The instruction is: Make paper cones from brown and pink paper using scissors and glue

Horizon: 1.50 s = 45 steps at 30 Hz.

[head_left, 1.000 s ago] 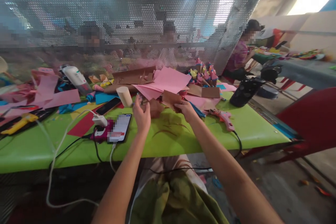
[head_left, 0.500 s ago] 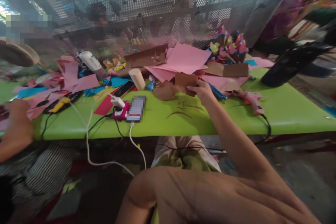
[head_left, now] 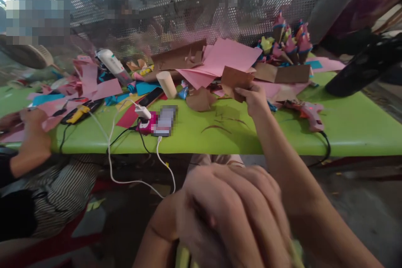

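Observation:
My right hand pinches a piece of brown paper between thumb and fingers, raised a little above the green table. My left hand is very close to the camera at the bottom, its fingers curled and pressed together; whatever they may hold is hidden. Near the right hand lies a torn piece of brown paper. Behind it are pink sheets and a folded brown sheet. To the right rests a pink glue gun with a black cord.
The green table bears a phone on a white cable, a magenta power adapter, a pale cylinder, a white bottle and several paper cones. A dark bottle leans at right. Another person's arm is at left.
The right hand has lifted the brown paper up off the pile. The left hand has come up near the camera, its curled fingers now showing. The view has shifted slightly.

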Each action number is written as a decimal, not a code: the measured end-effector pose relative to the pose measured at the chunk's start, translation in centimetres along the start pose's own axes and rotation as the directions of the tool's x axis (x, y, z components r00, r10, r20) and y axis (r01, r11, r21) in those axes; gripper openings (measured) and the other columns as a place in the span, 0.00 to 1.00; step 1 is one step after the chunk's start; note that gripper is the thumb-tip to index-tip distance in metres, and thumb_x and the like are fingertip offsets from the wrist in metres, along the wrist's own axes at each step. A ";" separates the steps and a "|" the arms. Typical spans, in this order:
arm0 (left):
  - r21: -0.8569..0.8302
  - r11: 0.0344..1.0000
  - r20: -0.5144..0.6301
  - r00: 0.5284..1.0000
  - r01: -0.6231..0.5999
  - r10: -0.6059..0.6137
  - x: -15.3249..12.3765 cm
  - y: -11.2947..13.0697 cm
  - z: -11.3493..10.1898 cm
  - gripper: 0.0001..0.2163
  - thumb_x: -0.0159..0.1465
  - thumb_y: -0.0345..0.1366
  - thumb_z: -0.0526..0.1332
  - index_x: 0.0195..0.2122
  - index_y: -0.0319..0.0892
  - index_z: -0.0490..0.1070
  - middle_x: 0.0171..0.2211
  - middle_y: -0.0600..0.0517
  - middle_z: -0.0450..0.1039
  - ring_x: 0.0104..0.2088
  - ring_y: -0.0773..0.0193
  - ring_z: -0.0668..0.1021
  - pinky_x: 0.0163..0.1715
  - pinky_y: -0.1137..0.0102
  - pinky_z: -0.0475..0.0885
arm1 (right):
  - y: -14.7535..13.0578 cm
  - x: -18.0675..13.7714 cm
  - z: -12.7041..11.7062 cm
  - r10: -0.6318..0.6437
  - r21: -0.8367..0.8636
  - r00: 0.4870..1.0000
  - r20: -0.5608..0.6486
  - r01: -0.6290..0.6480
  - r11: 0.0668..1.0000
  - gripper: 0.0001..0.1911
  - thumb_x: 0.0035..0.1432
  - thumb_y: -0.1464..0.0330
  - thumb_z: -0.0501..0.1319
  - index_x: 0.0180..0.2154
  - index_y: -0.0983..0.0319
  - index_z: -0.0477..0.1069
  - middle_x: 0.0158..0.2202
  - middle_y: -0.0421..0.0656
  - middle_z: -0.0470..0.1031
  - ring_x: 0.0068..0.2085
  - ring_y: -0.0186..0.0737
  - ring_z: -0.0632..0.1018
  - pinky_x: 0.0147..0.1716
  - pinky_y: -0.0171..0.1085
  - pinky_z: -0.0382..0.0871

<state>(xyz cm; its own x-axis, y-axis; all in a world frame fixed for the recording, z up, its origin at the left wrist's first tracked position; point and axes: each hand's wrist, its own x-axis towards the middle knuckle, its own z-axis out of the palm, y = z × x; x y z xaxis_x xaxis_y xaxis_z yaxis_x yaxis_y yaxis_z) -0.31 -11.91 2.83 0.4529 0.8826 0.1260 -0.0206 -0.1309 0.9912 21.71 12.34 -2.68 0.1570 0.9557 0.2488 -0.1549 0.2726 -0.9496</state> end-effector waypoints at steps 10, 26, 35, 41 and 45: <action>0.866 0.469 -0.203 0.979 0.176 0.008 12.8 -5.7 -2.0 0.27 0.70 0.48 0.55 0.64 0.36 0.65 0.67 0.33 0.62 0.66 0.41 0.66 0.64 0.47 0.60 | -0.7 0.5 -0.2 0.034 0.187 0.996 -0.080 -0.019 0.982 0.14 0.38 0.65 0.71 0.30 0.59 0.72 0.25 0.38 0.74 0.24 0.34 0.70 0.20 0.33 0.58; 0.034 0.997 -0.318 0.946 0.075 -0.061 13.2 -3.0 -2.4 0.22 0.63 0.57 0.60 0.44 0.44 0.80 0.48 0.44 0.81 0.50 0.50 0.78 0.49 0.60 0.71 | -2.9 -2.4 2.1 -0.368 -0.223 0.924 0.106 0.382 0.897 0.11 0.51 0.73 0.60 0.32 0.57 0.81 0.37 0.43 0.81 0.44 0.47 0.78 0.49 0.47 0.71; -0.610 0.781 -0.517 0.813 -0.133 -0.266 17.5 -4.7 -4.1 0.11 0.56 0.34 0.71 0.41 0.42 0.78 0.42 0.49 0.82 0.48 0.59 0.81 0.46 0.68 0.74 | -3.7 -4.5 2.9 -0.509 -0.431 0.810 0.290 0.586 0.687 0.21 0.53 0.76 0.58 0.42 0.50 0.82 0.51 0.41 0.80 0.53 0.51 0.73 0.57 0.52 0.64; -0.559 0.827 -0.401 0.890 -0.049 -0.218 16.8 -6.3 -6.0 0.17 0.51 0.35 0.74 0.44 0.43 0.81 0.45 0.49 0.83 0.54 0.52 0.79 0.55 0.62 0.73 | -2.9 -3.5 2.3 -0.108 -0.132 0.956 0.273 0.148 0.980 0.16 0.54 0.61 0.62 0.43 0.57 0.80 0.43 0.43 0.81 0.47 0.49 0.78 0.50 0.46 0.69; -0.504 0.863 -0.353 0.906 0.024 -0.232 16.4 -7.6 -6.1 0.20 0.47 0.38 0.76 0.43 0.43 0.82 0.44 0.47 0.83 0.54 0.48 0.79 0.57 0.57 0.71 | -2.1 -3.5 2.8 -0.007 -0.228 0.955 0.295 0.078 0.971 0.13 0.45 0.58 0.69 0.29 0.60 0.76 0.27 0.40 0.75 0.32 0.41 0.74 0.37 0.41 0.68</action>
<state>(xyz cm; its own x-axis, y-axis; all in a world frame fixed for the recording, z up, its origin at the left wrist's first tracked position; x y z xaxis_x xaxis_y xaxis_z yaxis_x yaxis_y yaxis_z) 1.88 6.32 -2.40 0.1006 0.9898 -0.1010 -0.4562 0.1361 0.8794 18.78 8.72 -1.08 -0.1368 0.9438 0.3008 0.0843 0.3137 -0.9458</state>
